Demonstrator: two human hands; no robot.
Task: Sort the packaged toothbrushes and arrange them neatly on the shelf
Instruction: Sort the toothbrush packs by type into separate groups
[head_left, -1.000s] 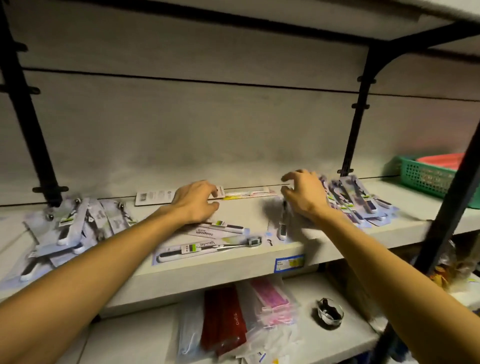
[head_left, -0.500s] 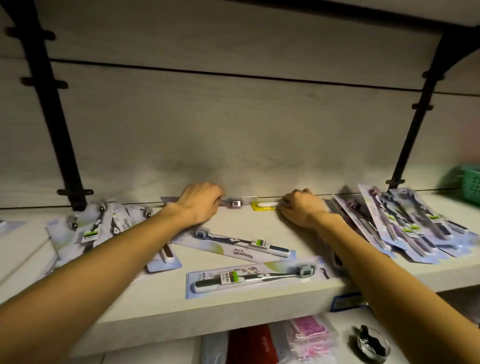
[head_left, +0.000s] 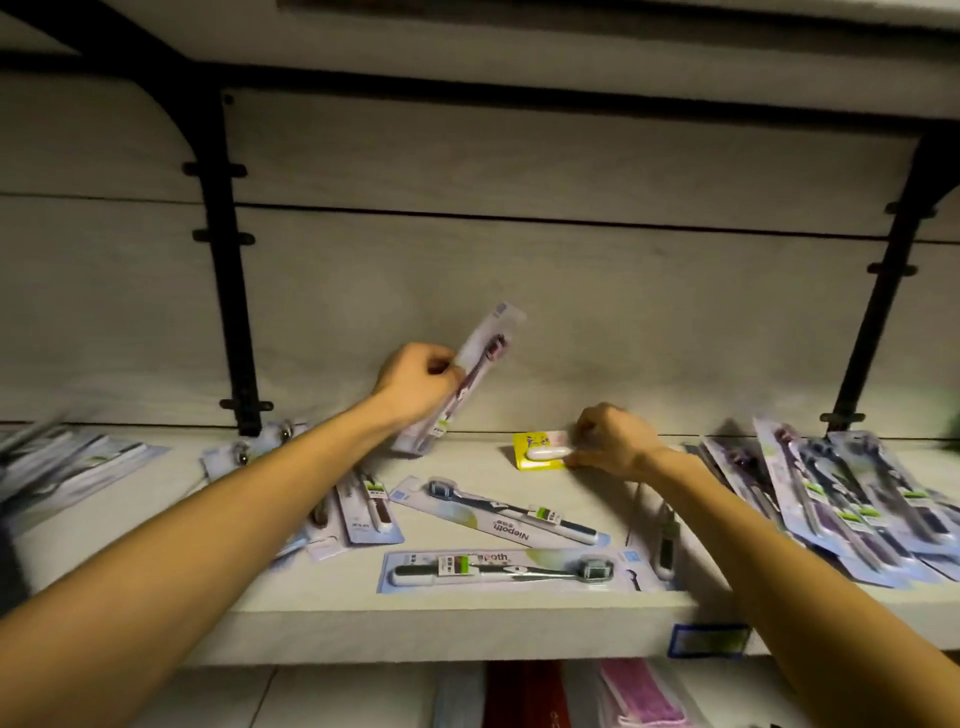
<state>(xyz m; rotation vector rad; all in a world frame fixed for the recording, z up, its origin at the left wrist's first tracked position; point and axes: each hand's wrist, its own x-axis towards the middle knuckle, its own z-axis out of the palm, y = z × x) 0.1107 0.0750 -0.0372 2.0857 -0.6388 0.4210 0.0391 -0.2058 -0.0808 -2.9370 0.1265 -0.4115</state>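
Gripping maroon toothbrush pack (head_left: 470, 384) in curled left hand (head_left: 415, 382) at 11 o'clock; pinching yellow pack (head_left: 537, 451) with right hand (head_left: 610, 441) at 1 o'clock. Risk: dropping tilted pack onto loose packs (head_left: 498, 512) below.

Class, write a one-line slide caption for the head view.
Left hand lifts a packaged toothbrush off the shelf while right hand pinches a yellow pack.

We see glossy clear plastic over printed card on the toothbrush packs (head_left: 501, 517), a matt, pale wood-grain shelf (head_left: 426, 618), and matt black metal brackets (head_left: 228, 291).
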